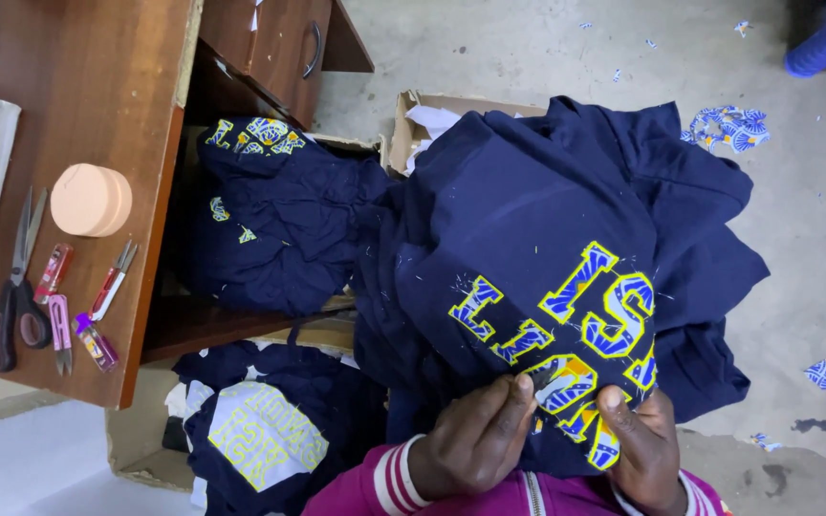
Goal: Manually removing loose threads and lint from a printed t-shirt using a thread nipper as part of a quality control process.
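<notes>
Left hand [475, 441] fingers pinched tight on the lower edge of the sewn-on letters [566, 330], thumb and forefinger closed on fabric or a thread end — too small to tell which. Right hand [641, 441] thumb pressed flat on the same letter patch, other fingers curled under the cloth, gripping it. Both hold a navy sweatshirt [528, 220] spread over the lap, yellow-and-blue letters facing up, loose thread bits scattered round them. Judged progress: this piece is mid-way, letters attached but stray threads still on it, so cleaning looks unfinished. More navy garments wait — a pile [274, 220] under the wooden desk [97, 57], another in a cardboard box [136, 459] at lower left with pale backing showing. On the desk: scissors [13, 287], small thread snips [112, 280], a round peach container [91, 200]. Fabric scraps [730, 127] on the concrete floor.
</notes>
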